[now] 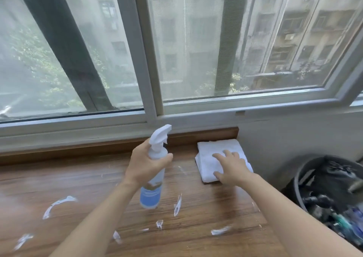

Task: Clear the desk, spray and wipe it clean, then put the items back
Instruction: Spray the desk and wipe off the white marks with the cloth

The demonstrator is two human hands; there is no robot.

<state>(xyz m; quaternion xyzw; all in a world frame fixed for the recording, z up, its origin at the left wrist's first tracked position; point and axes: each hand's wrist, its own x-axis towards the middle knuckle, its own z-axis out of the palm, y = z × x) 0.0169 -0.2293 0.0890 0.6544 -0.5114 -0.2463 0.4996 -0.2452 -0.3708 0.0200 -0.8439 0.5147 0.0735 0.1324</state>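
My left hand [144, 163] grips a white spray bottle [155, 170] with a blue label, held upright above the middle of the wooden desk [88, 182]. Its nozzle points right and toward the window. A folded white cloth [212, 156] lies at the desk's far right corner. My right hand [230, 166] rests on the cloth with fingers spread flat. White streaks and splashes of foam [57, 204] are scattered over the near part of the desk.
A wide window [176, 60] with a white sill runs along the desk's far edge. A white wall closes the right side. Below the desk's right edge stands a dark bin [330, 194] full of assorted items.
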